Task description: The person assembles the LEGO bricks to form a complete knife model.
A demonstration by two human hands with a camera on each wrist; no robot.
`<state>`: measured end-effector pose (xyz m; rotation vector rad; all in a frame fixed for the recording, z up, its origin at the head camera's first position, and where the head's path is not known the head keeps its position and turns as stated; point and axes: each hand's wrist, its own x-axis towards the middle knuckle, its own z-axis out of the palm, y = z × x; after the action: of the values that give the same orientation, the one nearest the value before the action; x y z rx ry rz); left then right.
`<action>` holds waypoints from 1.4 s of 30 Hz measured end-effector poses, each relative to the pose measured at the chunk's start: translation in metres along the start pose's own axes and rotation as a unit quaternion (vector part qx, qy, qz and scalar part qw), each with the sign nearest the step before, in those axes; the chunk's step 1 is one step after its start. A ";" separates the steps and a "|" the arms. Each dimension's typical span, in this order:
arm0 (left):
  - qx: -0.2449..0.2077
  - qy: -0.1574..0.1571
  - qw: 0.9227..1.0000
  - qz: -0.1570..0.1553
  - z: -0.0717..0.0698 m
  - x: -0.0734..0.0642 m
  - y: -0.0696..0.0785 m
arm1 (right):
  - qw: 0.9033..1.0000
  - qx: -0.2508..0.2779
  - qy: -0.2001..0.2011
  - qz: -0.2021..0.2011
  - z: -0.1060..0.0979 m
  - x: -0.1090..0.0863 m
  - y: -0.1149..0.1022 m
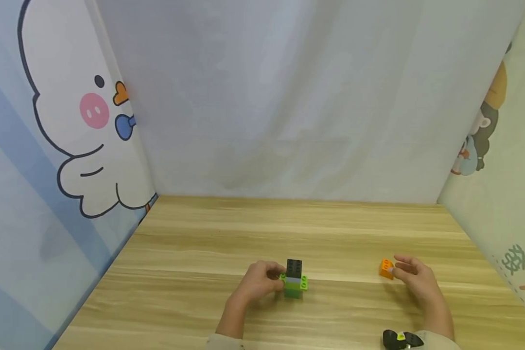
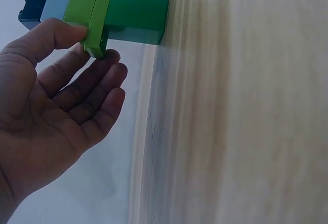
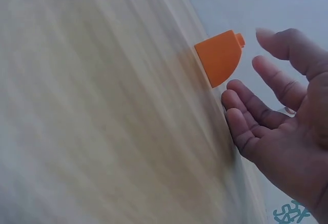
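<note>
A stack of toy building bricks (image 1: 293, 279) stands upright on the table, black on top, then grey and lime green, with dark green at the bottom. A lime green plate (image 2: 97, 42) juts out at its sides. My left hand (image 1: 258, 282) pinches one end of that plate between thumb and fingers. To the right, an orange brick (image 1: 386, 268) with a curved side (image 3: 221, 57) sits on the table, studs up. Close beside it is my right hand (image 1: 417, 282), thumb and fingers spread apart. The right wrist view shows a small gap between its fingertips and the orange brick.
The wood-grain table (image 1: 210, 233) meets a pale curtain (image 1: 288, 121) at the back. Printed cartoon panels stand at the left (image 1: 48, 243) and right sides. A black strapped device (image 1: 401, 339) sits at the right wrist.
</note>
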<state>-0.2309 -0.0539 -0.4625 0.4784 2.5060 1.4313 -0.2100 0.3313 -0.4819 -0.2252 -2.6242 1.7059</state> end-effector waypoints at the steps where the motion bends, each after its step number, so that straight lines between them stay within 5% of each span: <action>1: 0.002 0.000 1.000 0.000 0.000 0.000 0.000 | 1.000 -0.003 -0.001 0.002 0.000 0.001 0.000; 16: 0.005 -0.001 1.000 0.010 -0.001 0.001 0.001 | 0.993 -0.107 0.012 -0.042 -0.002 0.009 0.004; 33: -0.005 -0.002 1.000 0.011 -0.003 -0.002 0.005 | 0.993 -0.091 0.017 -0.069 -0.009 0.000 -0.012; 42: 0.000 -0.004 1.000 0.006 -0.003 -0.002 0.007 | 0.989 -0.126 0.030 -0.078 0.001 -0.011 -0.018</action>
<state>-0.2283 -0.0536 -0.4548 0.4999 2.5013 1.4317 -0.2011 0.3220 -0.4649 -0.0676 -2.7258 1.3014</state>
